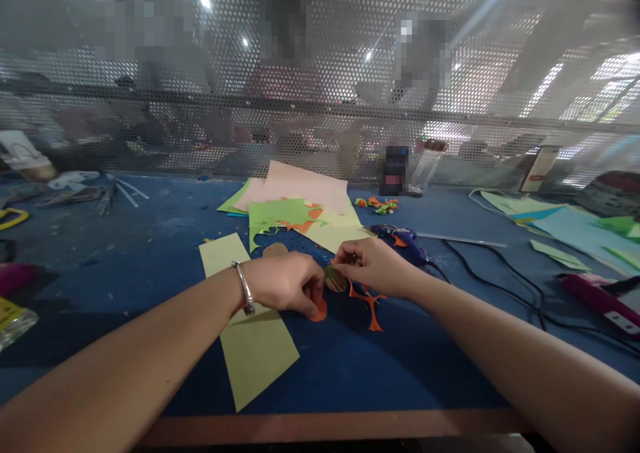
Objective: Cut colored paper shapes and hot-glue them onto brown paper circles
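My left hand [295,285], with a silver bracelet at the wrist, is closed on a small rounded piece of orange paper [319,311] just above the blue table. My right hand [367,263] has its fingers pinched at the edge of a small brown striped cardboard piece [335,280] with some green on it. Under my left forearm lies a long pale yellow paper strip [257,353]. Another brown rounded piece [275,249] shows behind my left hand. An orange paper offcut [370,303] lies below my right hand.
Behind my hands lie pink paper [306,185] and a cut green sheet [273,214]. A blue glue gun [407,243] with a black cord and a metal ruler [463,239] are at the right. Farther right are a magenta tool [595,293] and more coloured paper [565,229]. A perforated metal screen [320,119] stands behind.
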Available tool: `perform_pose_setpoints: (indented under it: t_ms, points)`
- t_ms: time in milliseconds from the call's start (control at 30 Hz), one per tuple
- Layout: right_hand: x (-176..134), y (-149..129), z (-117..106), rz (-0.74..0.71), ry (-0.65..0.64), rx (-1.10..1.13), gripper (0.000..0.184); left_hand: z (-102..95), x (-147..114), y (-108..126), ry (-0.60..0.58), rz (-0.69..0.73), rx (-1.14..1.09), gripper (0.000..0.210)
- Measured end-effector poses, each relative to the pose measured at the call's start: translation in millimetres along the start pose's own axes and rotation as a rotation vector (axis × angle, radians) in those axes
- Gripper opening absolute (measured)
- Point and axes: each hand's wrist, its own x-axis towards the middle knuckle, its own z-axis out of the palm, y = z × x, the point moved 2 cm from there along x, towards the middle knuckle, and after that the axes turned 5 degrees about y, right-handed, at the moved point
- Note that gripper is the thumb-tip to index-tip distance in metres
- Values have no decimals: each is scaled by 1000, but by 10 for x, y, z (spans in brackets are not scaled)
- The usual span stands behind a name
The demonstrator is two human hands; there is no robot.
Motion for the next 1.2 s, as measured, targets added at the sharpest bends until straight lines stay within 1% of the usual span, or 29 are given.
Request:
perform_pose_setpoints:
  t_ms: [67, 133, 267, 367, 433, 500, 600, 667, 733, 800, 867, 900, 967, 1000, 1100, 1200]
  points:
    - [4, 0, 7, 0, 18, -3, 7, -14, 3, 7, 46, 7, 7, 27]
    - [10, 9, 25, 0, 37, -11, 8, -24, 6, 18, 66, 14, 24, 34]
    - [31, 27, 81, -32, 77, -28, 13, -15, 6, 38, -18, 19, 34, 20]
    - [51, 34, 107, -59, 107, -49, 15, -8, 6, 43, -62, 13, 10, 18]
    - [62, 42, 112, -54, 118, -55, 15, -6, 12, 49, -70, 17, -49, 17]
    - [70, 56, 114, -54, 111, -61, 14, -3, 31, 57, -53, 34, -189, 21]
    - [77, 81, 110, -76, 102, -85, 17, -2, 90, 42, 47, 87, -515, 33]
    - [81, 94, 100, -78, 125, -102, 14, -6, 143, -11, 161, 92, -692, 30]
    - [82, 96, 86, -82, 158, -120, 11, -14, 196, -96, 317, 44, -796, 27]
    - [77, 88, 71, -101, 198, -135, 13, -26, 238, -185, 473, -19, -870, 27]
    - [61, 72, 50, -144, 263, -136, 10, -29, 269, -246, 566, -72, -963, 29]
    - [48, 62, 38, -172, 304, -135, 9, -28, 280, -263, 589, -94, -1020, 30]
    - [12, 35, 13, -235, 389, -149, 12, -17, 293, -265, 589, -137, -1138, 32]
    - [-8, 19, 3, -268, 419, -169, 15, -8, 296, -253, 567, -156, -1190, 32]
    - [-65, -34, -13, -357, 459, -249, 17, 21, 294, -197, 488, -193, -1288, 27]
    - [-107, -72, -20, -428, 497, -318, 17, 46, 295, -156, 448, -203, -1326, 21]
